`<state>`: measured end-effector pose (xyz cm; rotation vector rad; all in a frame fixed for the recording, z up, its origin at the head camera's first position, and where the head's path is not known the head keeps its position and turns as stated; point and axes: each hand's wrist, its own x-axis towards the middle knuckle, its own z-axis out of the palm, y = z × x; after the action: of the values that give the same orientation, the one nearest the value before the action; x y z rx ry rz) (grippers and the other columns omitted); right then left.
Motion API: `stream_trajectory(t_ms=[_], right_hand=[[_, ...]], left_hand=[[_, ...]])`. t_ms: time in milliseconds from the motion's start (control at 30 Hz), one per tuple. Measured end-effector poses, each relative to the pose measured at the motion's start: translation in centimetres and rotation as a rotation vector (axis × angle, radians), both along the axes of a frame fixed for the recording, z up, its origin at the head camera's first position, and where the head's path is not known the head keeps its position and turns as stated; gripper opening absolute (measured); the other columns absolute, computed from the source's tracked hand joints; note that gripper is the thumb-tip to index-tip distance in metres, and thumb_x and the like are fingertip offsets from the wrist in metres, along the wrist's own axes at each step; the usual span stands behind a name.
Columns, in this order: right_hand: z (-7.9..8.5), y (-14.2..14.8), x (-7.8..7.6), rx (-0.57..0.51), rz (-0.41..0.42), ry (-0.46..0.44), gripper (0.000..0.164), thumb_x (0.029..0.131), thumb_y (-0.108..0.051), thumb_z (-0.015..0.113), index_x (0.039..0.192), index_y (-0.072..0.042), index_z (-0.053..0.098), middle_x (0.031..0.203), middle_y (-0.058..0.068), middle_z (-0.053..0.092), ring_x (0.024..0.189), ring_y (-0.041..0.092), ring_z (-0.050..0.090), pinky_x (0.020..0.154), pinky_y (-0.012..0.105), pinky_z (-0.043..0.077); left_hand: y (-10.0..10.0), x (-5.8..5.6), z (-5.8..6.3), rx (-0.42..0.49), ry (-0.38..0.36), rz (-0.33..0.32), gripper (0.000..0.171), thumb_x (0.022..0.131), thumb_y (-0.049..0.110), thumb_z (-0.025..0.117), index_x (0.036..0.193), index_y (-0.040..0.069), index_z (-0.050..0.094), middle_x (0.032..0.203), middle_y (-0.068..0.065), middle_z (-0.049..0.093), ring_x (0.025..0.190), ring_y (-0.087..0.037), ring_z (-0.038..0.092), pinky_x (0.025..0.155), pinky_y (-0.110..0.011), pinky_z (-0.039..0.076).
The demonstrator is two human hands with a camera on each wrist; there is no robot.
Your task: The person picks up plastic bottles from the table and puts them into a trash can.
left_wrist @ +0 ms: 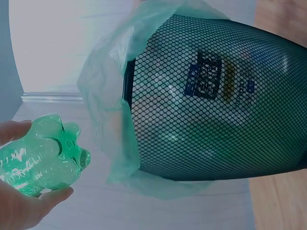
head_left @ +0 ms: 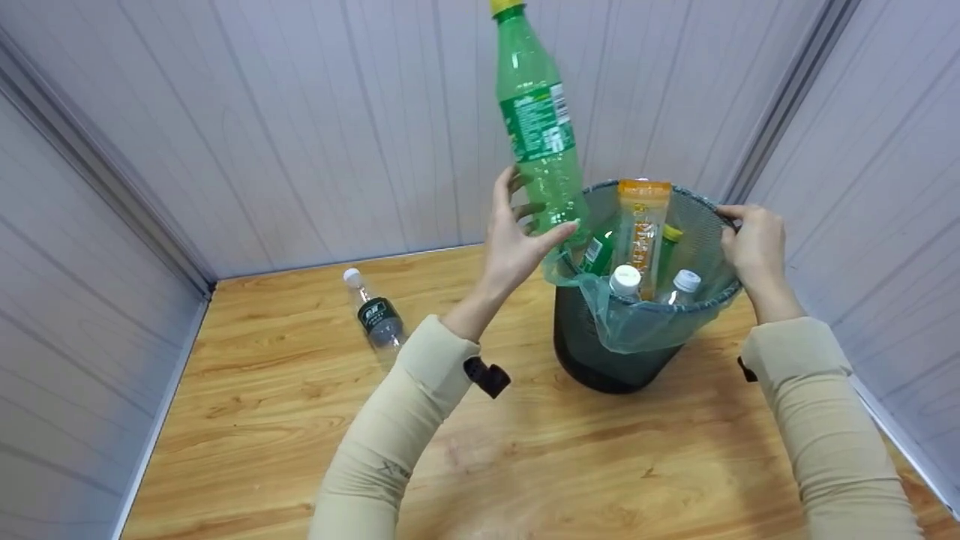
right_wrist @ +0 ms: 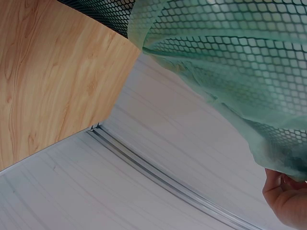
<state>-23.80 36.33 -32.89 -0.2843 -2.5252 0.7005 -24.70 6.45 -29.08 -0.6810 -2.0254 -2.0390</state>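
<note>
My left hand (head_left: pixel 511 240) grips a green plastic bottle (head_left: pixel 541 124) with a yellow cap by its lower part. The bottle leans slightly, cap up, above the left rim of a black mesh trash bin (head_left: pixel 611 364). In the left wrist view the bottle's knobbed base (left_wrist: pixel 67 148) shows between thumb and fingers, apart from the bin. My right hand (head_left: pixel 757 247) pinches the bin's right rim and its green bag liner (head_left: pixel 637 330). Inside the bin are an orange-topped clear wrapper (head_left: pixel 643 232), green bottles, and two clear bottles with white caps (head_left: pixel 625 279).
A clear bottle with a black label (head_left: pixel 380 319) and white cap lies on the wooden surface (head_left: pixel 285 420), left of my left forearm. Pale panelled walls (head_left: pixel 337 135) enclose the back and both sides.
</note>
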Motion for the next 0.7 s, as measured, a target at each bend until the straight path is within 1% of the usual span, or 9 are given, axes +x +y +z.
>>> stream_trajectory(t_ms=[133,267,433,567,700], right_hand=[[-0.1,-0.1,-0.1,0.006,0.006,0.008,0.032,0.080,0.009,0.044,0.107,0.007,0.060,0.109,0.029,0.054,0.098,0.043,0.050,0.076,0.050,0.042],[-0.1,-0.1,-0.2,0.007,0.003,0.007,0.031,0.081,0.009,0.045,0.107,0.007,0.060,0.109,0.029,0.054,0.098,0.043,0.050,0.077,0.050,0.042],[-0.1,-0.1,-0.3,0.003,0.003,-0.001,0.032,0.080,0.009,0.045,0.108,0.007,0.060,0.110,0.029,0.054,0.099,0.043,0.049,0.080,0.050,0.041],[0.0,-0.1,-0.3,0.003,-0.002,-0.014,0.032,0.081,0.009,0.044,0.108,0.006,0.060,0.110,0.028,0.054,0.101,0.042,0.049,0.080,0.051,0.040],[0.0,-0.2,-0.5,0.001,-0.007,-0.022,0.032,0.081,0.009,0.044,0.109,0.006,0.060,0.110,0.028,0.054,0.100,0.042,0.049,0.080,0.050,0.041]], left_hand=[[1.5,-0.3,0.3,-0.060,0.015,0.002,0.088,0.069,0.011,0.075,0.137,0.007,0.018,0.130,-0.010,0.035,0.098,-0.023,0.052,0.077,-0.029,0.047],[2.6,-0.6,0.5,-0.129,0.022,0.008,0.088,0.070,0.013,0.076,0.137,0.008,0.018,0.130,-0.009,0.035,0.098,-0.022,0.052,0.076,-0.028,0.047],[3.5,-0.9,0.6,-0.233,0.030,0.009,0.090,0.070,0.017,0.076,0.137,0.010,0.017,0.132,-0.007,0.033,0.101,-0.019,0.049,0.082,-0.025,0.043],[4.1,-1.1,0.3,-0.291,0.067,-0.003,0.090,0.070,0.015,0.076,0.137,0.007,0.016,0.133,-0.009,0.032,0.115,-0.018,0.041,0.090,-0.021,0.038],[4.4,-1.3,-0.3,-0.356,0.059,-0.024,0.095,0.067,0.014,0.077,0.138,0.008,0.014,0.134,-0.009,0.031,0.123,-0.019,0.033,0.095,-0.021,0.033]])
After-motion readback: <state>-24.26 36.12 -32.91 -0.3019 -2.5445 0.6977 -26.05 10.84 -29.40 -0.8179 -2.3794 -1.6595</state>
